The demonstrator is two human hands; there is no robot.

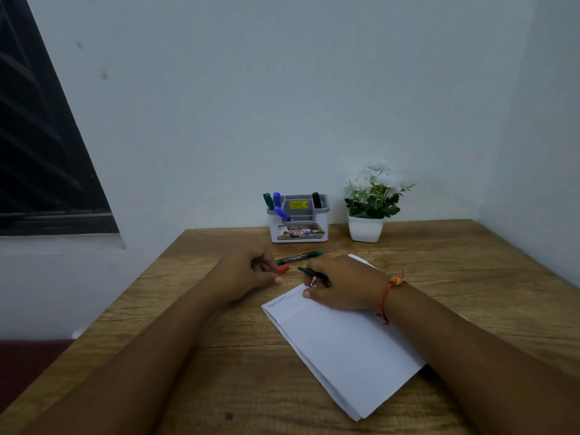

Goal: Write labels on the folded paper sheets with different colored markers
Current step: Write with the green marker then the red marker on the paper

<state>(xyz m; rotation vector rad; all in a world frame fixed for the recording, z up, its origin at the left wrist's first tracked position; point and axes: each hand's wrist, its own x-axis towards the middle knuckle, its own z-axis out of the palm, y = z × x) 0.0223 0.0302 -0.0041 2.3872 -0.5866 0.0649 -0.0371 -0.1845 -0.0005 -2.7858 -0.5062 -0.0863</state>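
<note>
Six markers (299, 256), one red cap (282, 269), one holder (298, 235), one folded paper (345, 346), one potted plant (372, 199), two hands (343, 285)

The desk (219, 356) is showing matt, grainy wood with dark cracks. The sheets (345, 346) near its right edge are lying as smooth, matt white paper. At the far edge, the holder (298, 227) and pot (365, 229) are looking like smooth, faintly glossy plastic. Red thread (387, 293) is circling one wrist.

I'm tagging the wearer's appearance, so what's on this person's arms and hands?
No sleeves are in view on either arm. A red thread bracelet with a yellow-orange knot circles the wrist of the right hand, loose ends dangling. The left hand and its wrist wear nothing visible.
</note>
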